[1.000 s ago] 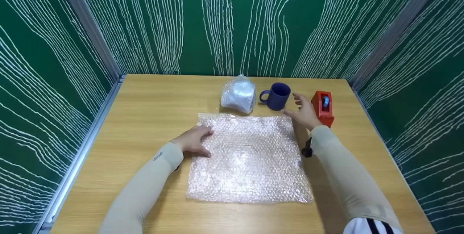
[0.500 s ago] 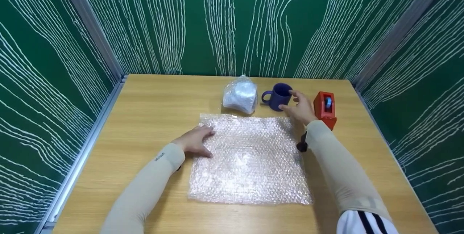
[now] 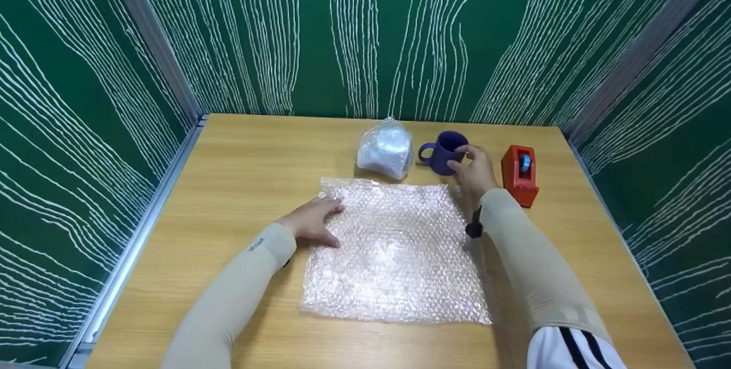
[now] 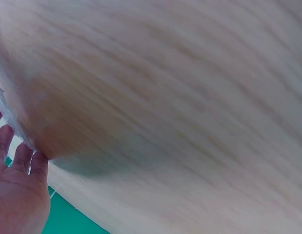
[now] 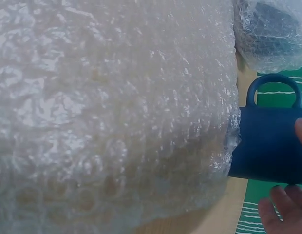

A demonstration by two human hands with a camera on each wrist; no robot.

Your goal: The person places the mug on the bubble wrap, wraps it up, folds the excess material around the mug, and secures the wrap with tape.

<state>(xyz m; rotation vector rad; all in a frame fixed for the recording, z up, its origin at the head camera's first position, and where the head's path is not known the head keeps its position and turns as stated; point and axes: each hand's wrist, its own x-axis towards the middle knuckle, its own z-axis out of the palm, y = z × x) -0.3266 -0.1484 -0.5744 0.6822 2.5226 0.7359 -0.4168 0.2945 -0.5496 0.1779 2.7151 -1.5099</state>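
I see the right hand (image 3: pixel 477 172) pinching the blue mug (image 3: pixel 442 157) in its grip while the left hand (image 3: pixel 312 219) rests, loosely spread, on the bubble wrap (image 3: pixel 394 260).

Left hand (image 4: pixel 20 192) touches clear plastic (image 4: pixel 9 118) on the wooden table (image 4: pixel 190 97)

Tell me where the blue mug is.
In the head view, the blue mug stands right of centre, between the bubble-wrapped bundle and the right hand.
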